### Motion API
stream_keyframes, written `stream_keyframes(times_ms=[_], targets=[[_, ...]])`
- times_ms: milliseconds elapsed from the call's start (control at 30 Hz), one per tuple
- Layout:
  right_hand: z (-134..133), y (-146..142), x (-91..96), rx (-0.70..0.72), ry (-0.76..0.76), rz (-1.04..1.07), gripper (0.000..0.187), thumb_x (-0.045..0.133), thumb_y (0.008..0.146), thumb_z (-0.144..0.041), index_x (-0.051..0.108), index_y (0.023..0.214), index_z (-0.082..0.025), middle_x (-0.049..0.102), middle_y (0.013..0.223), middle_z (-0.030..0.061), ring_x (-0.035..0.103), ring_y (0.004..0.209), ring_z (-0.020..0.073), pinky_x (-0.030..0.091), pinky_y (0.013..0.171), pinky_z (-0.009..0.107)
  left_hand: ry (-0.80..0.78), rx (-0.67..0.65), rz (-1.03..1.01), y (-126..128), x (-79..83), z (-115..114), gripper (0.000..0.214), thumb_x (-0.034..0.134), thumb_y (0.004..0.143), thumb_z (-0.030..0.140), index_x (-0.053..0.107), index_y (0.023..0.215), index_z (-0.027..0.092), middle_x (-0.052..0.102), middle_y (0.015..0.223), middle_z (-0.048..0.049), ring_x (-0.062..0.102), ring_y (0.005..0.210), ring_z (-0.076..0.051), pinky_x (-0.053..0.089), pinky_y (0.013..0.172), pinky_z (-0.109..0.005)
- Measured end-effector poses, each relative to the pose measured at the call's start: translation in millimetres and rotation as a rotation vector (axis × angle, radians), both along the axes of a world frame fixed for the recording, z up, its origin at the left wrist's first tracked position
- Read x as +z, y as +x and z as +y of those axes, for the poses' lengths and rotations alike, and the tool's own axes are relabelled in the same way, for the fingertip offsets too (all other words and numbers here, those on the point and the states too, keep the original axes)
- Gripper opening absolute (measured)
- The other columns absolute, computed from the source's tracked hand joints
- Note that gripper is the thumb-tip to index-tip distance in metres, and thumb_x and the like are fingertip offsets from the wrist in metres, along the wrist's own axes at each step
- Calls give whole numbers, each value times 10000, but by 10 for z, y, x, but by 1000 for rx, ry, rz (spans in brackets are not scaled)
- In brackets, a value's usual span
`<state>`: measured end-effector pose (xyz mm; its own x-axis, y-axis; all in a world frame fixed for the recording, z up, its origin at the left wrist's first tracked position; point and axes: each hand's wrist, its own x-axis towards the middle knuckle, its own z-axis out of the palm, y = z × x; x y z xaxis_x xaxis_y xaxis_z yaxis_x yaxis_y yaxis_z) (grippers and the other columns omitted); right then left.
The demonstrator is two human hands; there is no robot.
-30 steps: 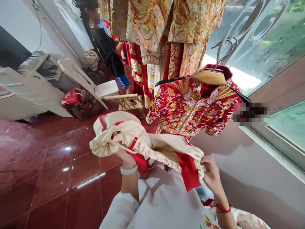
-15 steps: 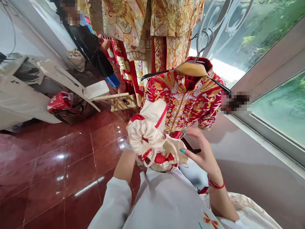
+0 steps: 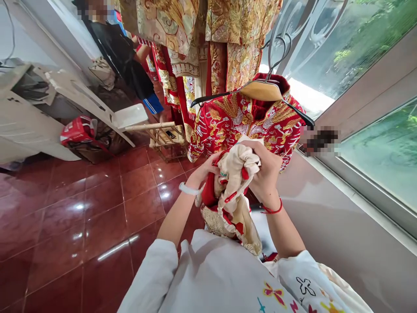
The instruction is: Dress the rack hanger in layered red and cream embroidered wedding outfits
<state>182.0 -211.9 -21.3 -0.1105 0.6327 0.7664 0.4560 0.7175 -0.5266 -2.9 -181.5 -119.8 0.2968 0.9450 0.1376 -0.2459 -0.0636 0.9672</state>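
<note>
Evidently gripping the cloth (image 3: 232,188) at the centre of the frame with 2 hands: with the right hand (image 3: 269,174) clamped on the gathered band (image 3: 239,155), and with the left hand (image 3: 206,170) closed around the red-and-cream side, partly hidden. Best to gather the band evenly, tuck in the red trim (image 3: 239,228) and support the loose folds near the shirt (image 3: 224,269). Probably wise to avoid snagging the jacket (image 3: 224,124), hanging right of upper centre.

Glossy red tiled floor (image 3: 107,226), white chair (image 3: 130,116), bright window (image 3: 384,143)
</note>
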Motion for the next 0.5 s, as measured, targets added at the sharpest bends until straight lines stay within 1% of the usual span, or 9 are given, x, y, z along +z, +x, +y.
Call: stream_keyframes(times_ms=[67,133,167,200,300,333,367,400,500], targets=[[44,29,3,-42,5,72,155,541,860,-268,667,932,-212,652,789,-11,568,662,128,453,624,249,83,268,114,10,-73,-246,572,788,672,369,584,1186,220,645,1189,-61,593,1124,-245,468,1002,-362],[96,58,11,-112,17,140,158,537,836,-256,665,913,-203,655,792,-4,587,687,139,468,640,255,139,644,264,77,-269,-639,423,694,791,348,559,1170,221,613,1145,-59,577,1023,-193,469,935,-322],[124,69,16,-152,20,159,162,534,820,-244,665,904,-197,653,789,-2,591,691,142,471,645,258,134,766,350,136,-406,-860,320,652,830,317,562,1121,218,601,1054,-45,563,917,-169,472,865,-305],[154,75,23,-187,23,170,168,531,804,-230,665,896,-191,650,782,-1,591,693,144,474,647,259,133,769,427,211,-556,-1074,221,623,847,276,573,1054,215,581,971,-28,536,828,-153,466,797,-289],[230,62,41,-216,62,208,193,524,761,-176,673,884,-170,656,772,8,584,685,142,468,636,259,390,193,637,474,-970,-1535,62,596,874,225,650,902,214,578,878,-23,534,815,-161,468,807,-303],[247,55,46,-209,79,220,200,525,754,-160,677,883,-166,662,773,12,582,681,141,464,630,258,440,48,699,551,-1071,-1607,81,617,872,237,684,912,215,587,909,-39,544,865,-179,475,843,-323],[258,50,49,-201,95,230,205,525,750,-148,680,884,-163,668,778,16,581,680,140,462,626,258,434,-2,766,608,-1150,-1641,121,639,866,249,713,956,218,587,957,-59,545,921,-202,479,876,-348],[261,50,52,-196,104,234,210,525,751,-141,684,887,-162,674,787,19,583,682,141,463,628,260,371,39,842,641,-1210,-1645,186,657,858,254,730,1026,220,574,1006,-80,536,971,-227,481,902,-378],[225,88,54,-216,101,230,221,520,769,-152,692,907,-171,681,814,19,602,705,150,481,661,275,77,350,1019,577,-1322,-1570,354,650,832,190,727,1174,233,507,1131,-121,498,1100,-292,468,969,-479]])
